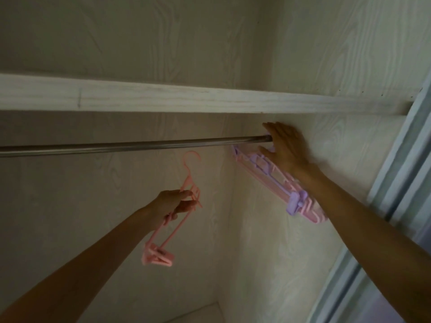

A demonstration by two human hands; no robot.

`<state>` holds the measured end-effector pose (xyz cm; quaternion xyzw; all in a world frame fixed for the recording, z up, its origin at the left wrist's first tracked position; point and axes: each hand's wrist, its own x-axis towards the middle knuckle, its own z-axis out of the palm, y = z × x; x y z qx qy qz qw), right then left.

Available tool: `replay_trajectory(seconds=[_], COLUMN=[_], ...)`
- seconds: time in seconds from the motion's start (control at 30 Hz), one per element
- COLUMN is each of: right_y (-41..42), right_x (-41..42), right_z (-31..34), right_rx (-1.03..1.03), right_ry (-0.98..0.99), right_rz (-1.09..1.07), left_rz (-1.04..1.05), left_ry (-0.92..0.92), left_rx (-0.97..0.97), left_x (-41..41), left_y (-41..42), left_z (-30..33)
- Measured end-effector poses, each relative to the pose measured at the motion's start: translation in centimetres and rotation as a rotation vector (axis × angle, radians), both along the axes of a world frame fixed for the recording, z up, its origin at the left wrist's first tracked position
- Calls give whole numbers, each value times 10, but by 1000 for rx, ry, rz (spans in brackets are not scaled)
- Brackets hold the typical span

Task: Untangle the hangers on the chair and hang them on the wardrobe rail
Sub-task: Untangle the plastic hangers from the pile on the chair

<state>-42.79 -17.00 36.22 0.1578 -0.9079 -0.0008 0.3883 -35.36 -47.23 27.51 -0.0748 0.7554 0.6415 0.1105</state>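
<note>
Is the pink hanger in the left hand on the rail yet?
Not yet. The left hand holds the pink hanger with its hook just below the rail, not over it.

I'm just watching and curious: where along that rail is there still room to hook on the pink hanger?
The rail is bare from the left edge of view to near the right hand. The crowded part is its right end by the side wall, where that hand and the bunched hangers sit. The left hand grips the pink hanger under the bare stretch.
</note>
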Motion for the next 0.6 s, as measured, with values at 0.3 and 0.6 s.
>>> replay_trajectory(seconds=[0.3, 0.6], right_y=[-104, -112], right_x=[82, 91], right_z=[-51, -69], right_rx=[-317, -495], right_ry=[-527, -1108], right_rz=[152, 557], left_rz=[-308, -707], left_ry=[254, 408], left_rx=[-575, -794], left_x=[29, 46], left_y=[-19, -54], left_z=[-26, -35])
